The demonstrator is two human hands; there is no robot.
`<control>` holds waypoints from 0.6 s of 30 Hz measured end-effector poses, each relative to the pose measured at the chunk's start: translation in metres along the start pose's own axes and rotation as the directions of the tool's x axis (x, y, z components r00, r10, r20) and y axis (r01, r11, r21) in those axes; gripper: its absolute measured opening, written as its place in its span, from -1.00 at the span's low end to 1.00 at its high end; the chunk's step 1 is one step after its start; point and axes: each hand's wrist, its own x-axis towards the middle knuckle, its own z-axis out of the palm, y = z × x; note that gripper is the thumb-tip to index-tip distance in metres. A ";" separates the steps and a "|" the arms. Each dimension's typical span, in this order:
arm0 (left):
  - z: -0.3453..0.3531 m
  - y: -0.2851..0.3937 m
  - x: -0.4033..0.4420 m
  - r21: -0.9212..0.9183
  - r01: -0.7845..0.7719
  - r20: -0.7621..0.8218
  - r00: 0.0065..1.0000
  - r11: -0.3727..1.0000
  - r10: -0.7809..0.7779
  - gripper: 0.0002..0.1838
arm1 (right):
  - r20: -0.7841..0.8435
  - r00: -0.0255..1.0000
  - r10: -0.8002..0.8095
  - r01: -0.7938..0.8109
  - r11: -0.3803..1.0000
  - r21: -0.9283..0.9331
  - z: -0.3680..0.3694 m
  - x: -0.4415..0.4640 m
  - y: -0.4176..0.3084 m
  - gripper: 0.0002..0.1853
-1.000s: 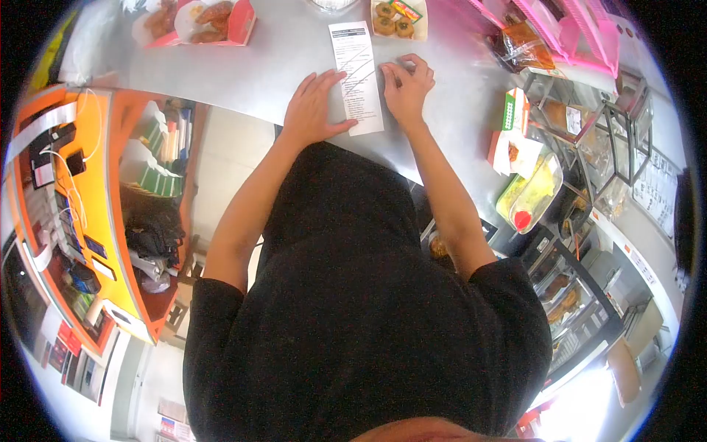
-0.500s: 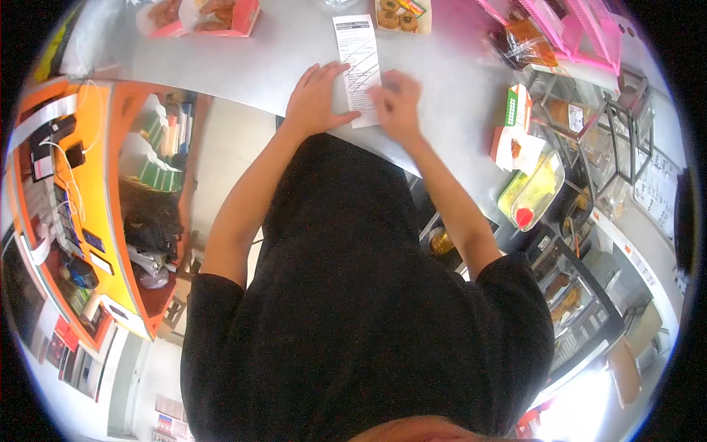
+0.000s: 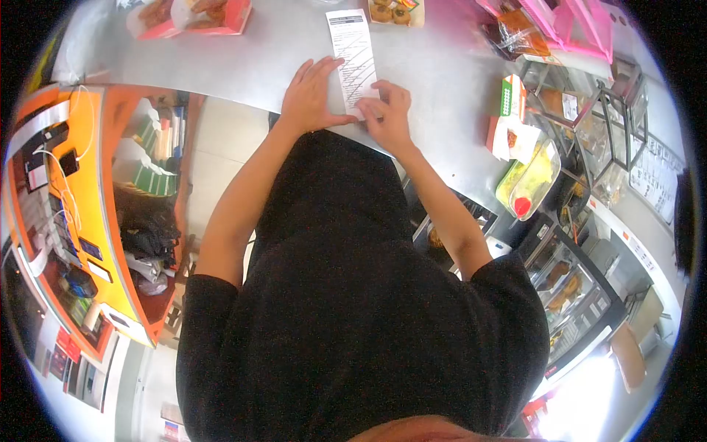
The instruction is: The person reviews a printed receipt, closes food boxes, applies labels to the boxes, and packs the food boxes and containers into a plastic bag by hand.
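Note:
A long printed receipt [image 3: 352,53] with dark diagonal lines across it lies on the steel counter in front of me. My left hand [image 3: 309,96] rests along its left edge, fingers stretched and thumb spread toward the paper's lower end. At the lower right edge of the receipt, my right hand [image 3: 387,118] has its fingers bent, with thumb and fingertips at the paper. Part of the bottom end is hidden by these fingers.
Red boxes of fried food [image 3: 213,18] stand at the back left of the counter [image 3: 243,62]. A tray of round snacks [image 3: 398,13] sits beyond the receipt. On the right are a green-and-white box [image 3: 508,110], a yellow-filled clear container [image 3: 532,177] and pink racks [image 3: 582,29].
My right hand has shifted left and slightly down, its fingers now over the receipt's lower end. My left hand stays beside the paper. The whole view has shifted slightly.

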 end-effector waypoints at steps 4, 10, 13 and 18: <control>0.000 -0.001 0.000 -0.017 -0.015 -0.012 1.000 1.000 0.014 0.27 | 0.055 0.996 -0.076 0.086 0.973 -0.213 -0.006 0.008 0.007 -0.87; 0.000 -0.004 0.001 -0.083 0.014 0.030 0.999 0.996 -0.012 0.32 | -0.387 0.913 0.134 -0.207 0.966 -0.156 -0.012 0.071 0.065 -0.79; -0.002 -0.001 -0.001 -0.042 0.017 0.027 1.000 0.999 -0.016 0.29 | -0.357 0.923 0.146 -0.201 0.972 -0.123 0.000 0.079 0.058 -0.76; -0.002 -0.001 0.000 -0.018 -0.014 0.016 1.000 1.000 0.014 0.28 | -0.401 0.905 0.142 -0.198 0.975 -0.101 0.021 0.095 0.046 -0.69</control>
